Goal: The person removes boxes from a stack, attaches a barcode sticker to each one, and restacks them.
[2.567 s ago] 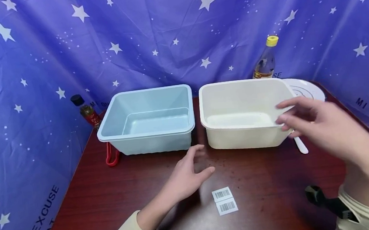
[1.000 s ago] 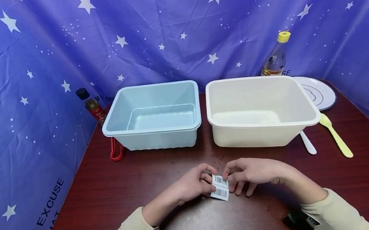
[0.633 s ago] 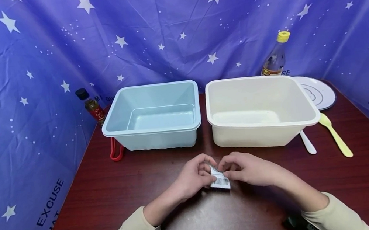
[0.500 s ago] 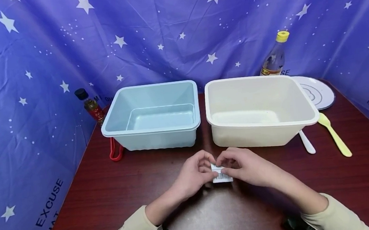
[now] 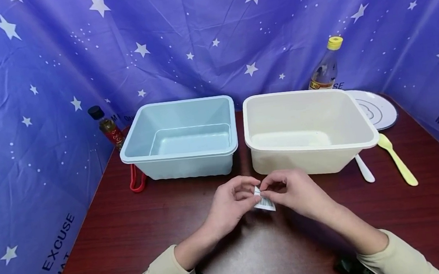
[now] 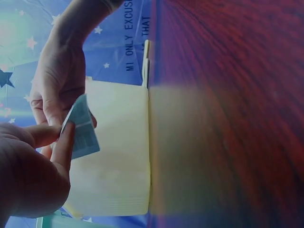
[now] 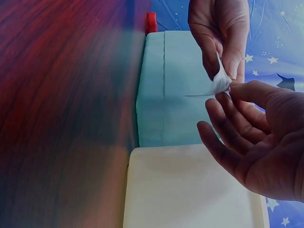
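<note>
A small white sheet of barcode stickers (image 5: 266, 204) is held above the table, in front of the two bins. My left hand (image 5: 223, 206) pinches its left side between thumb and fingers; my right hand (image 5: 295, 191) pinches its upper right part. The fingers hide much of the sheet in the head view. In the left wrist view the sheet (image 6: 84, 133) looks bluish and slightly bowed. The right wrist view shows the paper (image 7: 221, 80) curled at the fingertips; whether a sticker is lifting from its backing, I cannot tell.
Behind the hands stand a light blue bin (image 5: 186, 167) and a cream bin (image 5: 297, 162). A dark bottle (image 5: 111, 130) and a red handle (image 5: 137, 182) are at left. A yellow-capped bottle (image 5: 323, 72), a plate (image 5: 379, 110), a white handle (image 5: 364, 169) and a yellow spoon (image 5: 401, 166) are at right.
The sheet lay flat on the table at first. Both hands came together on it, gripped it, and moved it up and slightly away; it is now bent between them.
</note>
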`<move>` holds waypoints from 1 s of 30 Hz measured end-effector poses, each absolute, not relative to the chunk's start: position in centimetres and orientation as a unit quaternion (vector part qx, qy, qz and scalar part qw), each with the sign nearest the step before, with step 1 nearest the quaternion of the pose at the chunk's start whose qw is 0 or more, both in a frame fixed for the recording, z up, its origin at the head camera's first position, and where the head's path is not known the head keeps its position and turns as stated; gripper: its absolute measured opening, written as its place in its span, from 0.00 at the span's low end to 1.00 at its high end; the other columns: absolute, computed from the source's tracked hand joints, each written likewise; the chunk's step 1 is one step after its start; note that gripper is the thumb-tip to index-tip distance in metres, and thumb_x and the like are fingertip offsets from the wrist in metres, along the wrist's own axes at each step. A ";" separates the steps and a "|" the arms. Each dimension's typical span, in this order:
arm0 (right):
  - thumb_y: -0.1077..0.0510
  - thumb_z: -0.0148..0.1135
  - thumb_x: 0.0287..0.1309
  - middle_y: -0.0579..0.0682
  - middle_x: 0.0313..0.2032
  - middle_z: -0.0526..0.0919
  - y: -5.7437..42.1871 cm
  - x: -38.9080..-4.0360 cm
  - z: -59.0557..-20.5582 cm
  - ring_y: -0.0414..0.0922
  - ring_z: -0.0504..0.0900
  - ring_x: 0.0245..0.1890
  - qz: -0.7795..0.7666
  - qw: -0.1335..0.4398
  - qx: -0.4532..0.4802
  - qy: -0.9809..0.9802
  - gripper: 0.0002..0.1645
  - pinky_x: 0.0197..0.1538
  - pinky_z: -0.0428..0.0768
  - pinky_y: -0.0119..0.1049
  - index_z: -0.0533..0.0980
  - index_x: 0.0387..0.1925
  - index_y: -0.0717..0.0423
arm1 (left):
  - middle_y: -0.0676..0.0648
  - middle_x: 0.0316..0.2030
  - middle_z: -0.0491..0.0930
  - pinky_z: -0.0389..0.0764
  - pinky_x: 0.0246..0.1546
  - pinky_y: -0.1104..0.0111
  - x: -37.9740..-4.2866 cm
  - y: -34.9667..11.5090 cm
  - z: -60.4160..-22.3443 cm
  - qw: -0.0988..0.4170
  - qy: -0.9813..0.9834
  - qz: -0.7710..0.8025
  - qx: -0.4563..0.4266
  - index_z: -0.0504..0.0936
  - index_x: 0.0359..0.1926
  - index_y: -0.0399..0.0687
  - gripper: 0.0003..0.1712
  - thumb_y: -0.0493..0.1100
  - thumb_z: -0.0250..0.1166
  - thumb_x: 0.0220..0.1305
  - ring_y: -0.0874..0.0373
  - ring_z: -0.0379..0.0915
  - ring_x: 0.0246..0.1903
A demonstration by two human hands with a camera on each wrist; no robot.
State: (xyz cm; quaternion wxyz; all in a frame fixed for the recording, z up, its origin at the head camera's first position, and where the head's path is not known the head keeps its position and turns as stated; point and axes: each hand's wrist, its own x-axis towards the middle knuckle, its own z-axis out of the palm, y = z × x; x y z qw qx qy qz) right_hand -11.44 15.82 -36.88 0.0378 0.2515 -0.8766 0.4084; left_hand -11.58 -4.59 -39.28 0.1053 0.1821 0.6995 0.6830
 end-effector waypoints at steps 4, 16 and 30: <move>0.65 0.75 0.54 0.35 0.33 0.85 15.8 -11.3 -36.9 0.34 0.82 0.34 0.404 0.052 0.266 -0.874 0.10 0.38 0.83 0.35 0.85 0.33 0.47 | 0.37 0.37 0.83 0.81 0.34 0.72 -11.5 -4.6 -39.3 0.094 0.700 0.685 0.177 0.80 0.56 0.39 0.24 0.25 0.69 0.59 0.59 0.84 0.34; 0.65 0.73 0.56 0.34 0.31 0.84 15.7 -11.0 -36.7 0.33 0.81 0.31 0.392 0.079 0.274 -0.875 0.09 0.36 0.83 0.33 0.84 0.31 0.46 | 0.41 0.37 0.83 0.84 0.39 0.68 -11.2 -4.5 -39.2 0.086 0.702 0.679 0.199 0.78 0.59 0.41 0.28 0.23 0.68 0.59 0.56 0.84 0.35; 0.66 0.68 0.59 0.34 0.27 0.82 18.2 -12.0 -35.0 0.35 0.80 0.28 0.372 0.056 0.237 -0.896 0.10 0.33 0.79 0.34 0.84 0.29 0.46 | 0.47 0.29 0.79 0.84 0.26 0.54 -12.1 -4.8 -40.0 0.165 0.726 0.648 0.162 0.70 0.62 0.38 0.33 0.20 0.67 0.56 0.58 0.79 0.27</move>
